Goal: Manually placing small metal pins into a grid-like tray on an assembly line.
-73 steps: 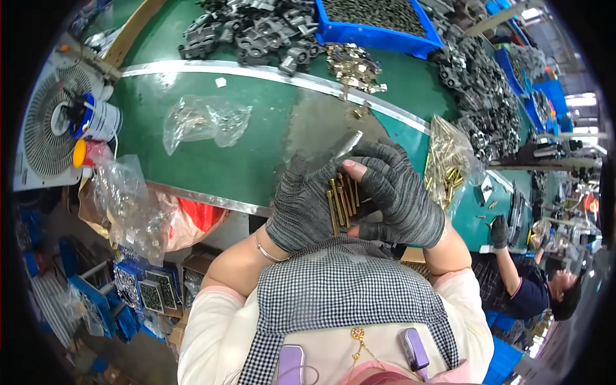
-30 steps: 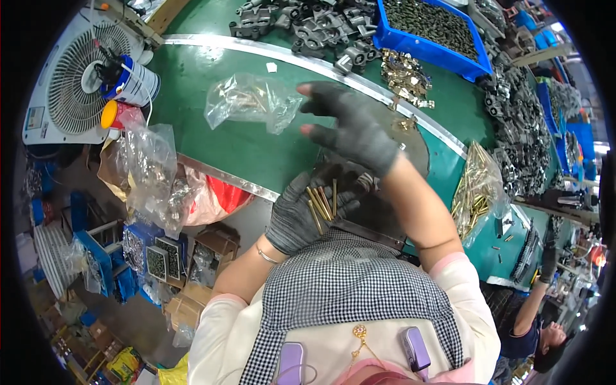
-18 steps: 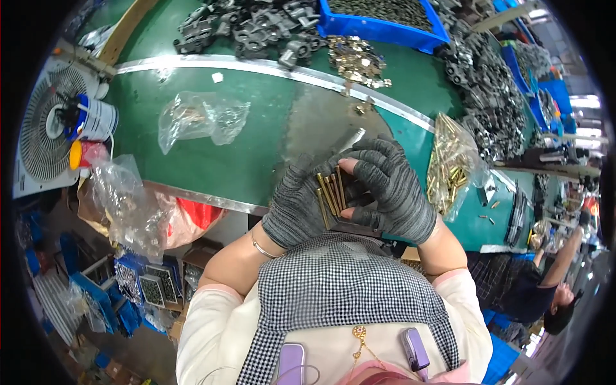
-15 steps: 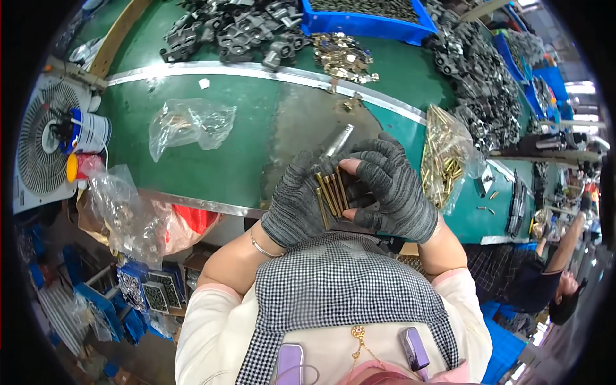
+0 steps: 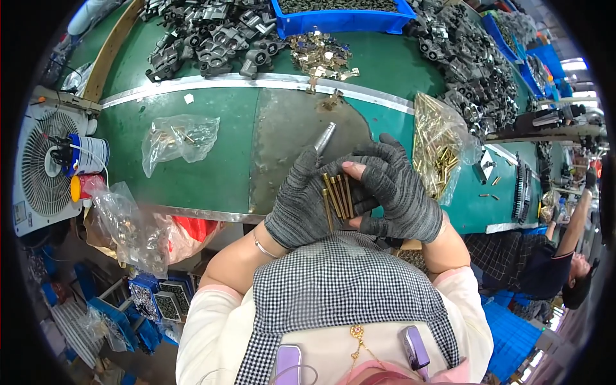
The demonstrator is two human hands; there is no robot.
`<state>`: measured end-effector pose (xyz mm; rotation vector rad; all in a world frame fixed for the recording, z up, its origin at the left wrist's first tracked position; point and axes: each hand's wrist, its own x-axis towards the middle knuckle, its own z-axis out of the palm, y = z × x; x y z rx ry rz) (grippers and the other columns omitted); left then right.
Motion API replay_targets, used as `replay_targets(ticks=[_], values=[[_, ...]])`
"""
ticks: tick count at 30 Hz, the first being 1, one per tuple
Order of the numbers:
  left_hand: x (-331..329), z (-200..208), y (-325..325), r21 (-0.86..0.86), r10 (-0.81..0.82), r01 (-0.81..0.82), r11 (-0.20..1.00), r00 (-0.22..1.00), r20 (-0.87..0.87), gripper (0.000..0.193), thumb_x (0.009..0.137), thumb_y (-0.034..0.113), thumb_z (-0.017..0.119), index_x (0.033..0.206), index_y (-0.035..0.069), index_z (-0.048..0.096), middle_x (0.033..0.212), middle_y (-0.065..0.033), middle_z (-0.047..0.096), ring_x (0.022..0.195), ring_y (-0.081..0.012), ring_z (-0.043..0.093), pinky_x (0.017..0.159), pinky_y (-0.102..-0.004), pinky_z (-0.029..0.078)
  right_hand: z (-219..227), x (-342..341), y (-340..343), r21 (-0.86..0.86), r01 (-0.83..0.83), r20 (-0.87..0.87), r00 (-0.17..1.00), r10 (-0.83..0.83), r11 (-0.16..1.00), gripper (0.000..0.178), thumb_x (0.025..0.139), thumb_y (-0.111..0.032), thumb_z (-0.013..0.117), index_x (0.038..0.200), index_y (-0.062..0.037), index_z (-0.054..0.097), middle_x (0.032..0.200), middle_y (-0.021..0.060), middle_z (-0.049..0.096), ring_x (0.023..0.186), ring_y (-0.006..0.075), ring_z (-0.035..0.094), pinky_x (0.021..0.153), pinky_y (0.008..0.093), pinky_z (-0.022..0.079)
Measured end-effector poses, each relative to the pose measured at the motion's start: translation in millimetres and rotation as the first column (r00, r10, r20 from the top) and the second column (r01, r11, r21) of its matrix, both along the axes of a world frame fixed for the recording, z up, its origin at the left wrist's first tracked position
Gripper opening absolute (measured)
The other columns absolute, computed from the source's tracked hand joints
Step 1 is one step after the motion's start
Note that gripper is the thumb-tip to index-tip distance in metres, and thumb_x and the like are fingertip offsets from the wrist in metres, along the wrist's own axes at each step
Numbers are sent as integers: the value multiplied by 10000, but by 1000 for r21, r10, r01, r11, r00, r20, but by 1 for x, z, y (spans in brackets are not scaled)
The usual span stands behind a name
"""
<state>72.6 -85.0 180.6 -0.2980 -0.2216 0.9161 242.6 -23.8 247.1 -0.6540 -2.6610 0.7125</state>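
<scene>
My left hand (image 5: 296,208), in a grey knit glove, cradles several long brass pins (image 5: 338,197) side by side on its palm and fingers. My right hand (image 5: 401,192), gloved the same way with bare fingertips, curls over the row from the other side. Its thumb lies near the lower ends of the pins, and a fingertip near their upper ends. A silver metal rod (image 5: 325,138) sticks out beyond my left hand; its lower end is hidden. To the right of my hands lies a clear plastic bag (image 5: 443,151) filled with similar brass pins.
Dark metal castings (image 5: 215,38) are heaped at the back, with more castings (image 5: 478,70) at right. Small brass pieces (image 5: 321,54) lie before a blue bin (image 5: 346,22). A metal strip (image 5: 256,81) crosses the green table. A plastic bag (image 5: 183,138) and a fan (image 5: 51,163) are at left.
My hands keep nearly the same hold on the pins. The view has turned slightly, so the table things appear shifted left. The person at right appears a little farther right.
</scene>
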Motion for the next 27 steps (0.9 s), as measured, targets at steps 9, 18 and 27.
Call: replay_targets(ticks=[9,18,27], values=[[0,-21,-4,-62,34,-33,997,999,16,658,887,576,381,1298,64,430,1282,-176,472,1205,-332,441,1022,-505,338,10,-19,2,-14,-113,129,985,114,993,878,524,-244,810,1308,-121,432,1168,89,583,1109,327,508,1033,614,180],[-3,-29,-6,127,110,-126,984,986,128,658,877,591,361,1319,105,397,1311,-116,461,1227,-250,424,1068,-488,263,6,-27,1,50,-127,108,987,121,991,804,590,-388,759,1288,-118,467,1107,89,601,1054,334,536,1042,599,182],[-4,-28,-12,-351,225,130,927,556,800,664,857,587,386,1334,126,379,1340,-106,430,1237,-256,409,1071,-478,250,7,-34,0,-9,-161,78,984,162,987,896,547,-276,803,1334,-114,406,1153,116,574,1110,316,516,1039,606,184]])
